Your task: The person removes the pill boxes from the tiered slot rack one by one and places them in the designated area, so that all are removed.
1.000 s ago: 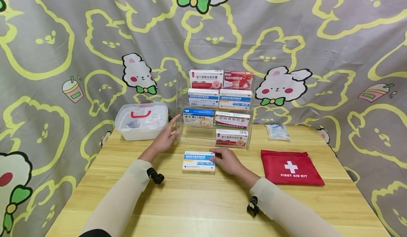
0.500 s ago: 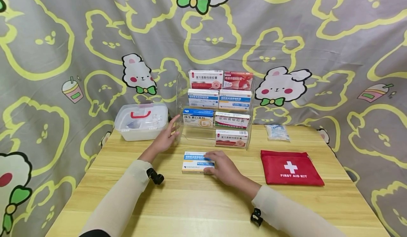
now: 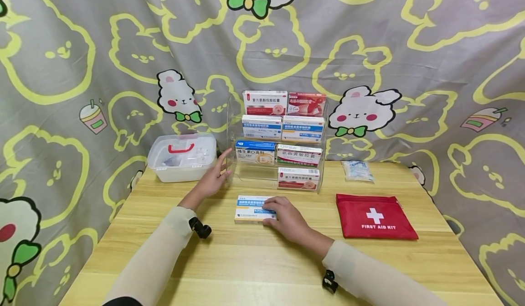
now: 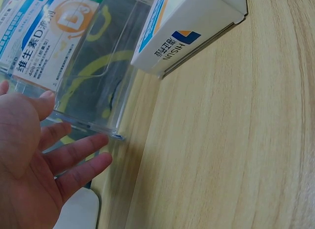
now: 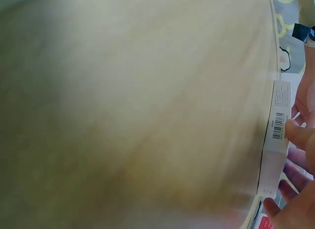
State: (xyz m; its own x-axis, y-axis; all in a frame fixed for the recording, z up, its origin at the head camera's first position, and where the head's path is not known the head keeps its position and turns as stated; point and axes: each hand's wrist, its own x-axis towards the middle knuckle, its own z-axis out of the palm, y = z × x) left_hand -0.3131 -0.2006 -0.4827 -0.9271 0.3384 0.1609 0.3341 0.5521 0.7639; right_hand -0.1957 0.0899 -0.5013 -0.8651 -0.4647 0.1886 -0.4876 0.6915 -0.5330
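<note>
A white and blue medicine box (image 3: 248, 210) lies on the table in front of a clear acrylic rack (image 3: 252, 178). My right hand (image 3: 289, 217) grips the box by its right end, thumb along the near edge and fingers over the far part. In the right wrist view the thumb sits against the barcode side of the box (image 5: 275, 140). My left hand (image 3: 211, 180) rests at the left side of the rack with its fingers spread. Medicine boxes fill most of the rack's slots, including a vitamin D box (image 3: 255, 153) and a red-banded box (image 3: 298, 178) at lower right.
To the left stands a lidded plastic box (image 3: 182, 160) with a red handle. A red first aid pouch (image 3: 375, 217) lies at the right, with a small clear packet (image 3: 358, 171) behind it. A patterned curtain (image 3: 270, 37) hangs behind the wooden table (image 3: 246, 265).
My right hand has moved left from the box's right edge and its fingers have come over the box. The left hand and the rack stay where they were.
</note>
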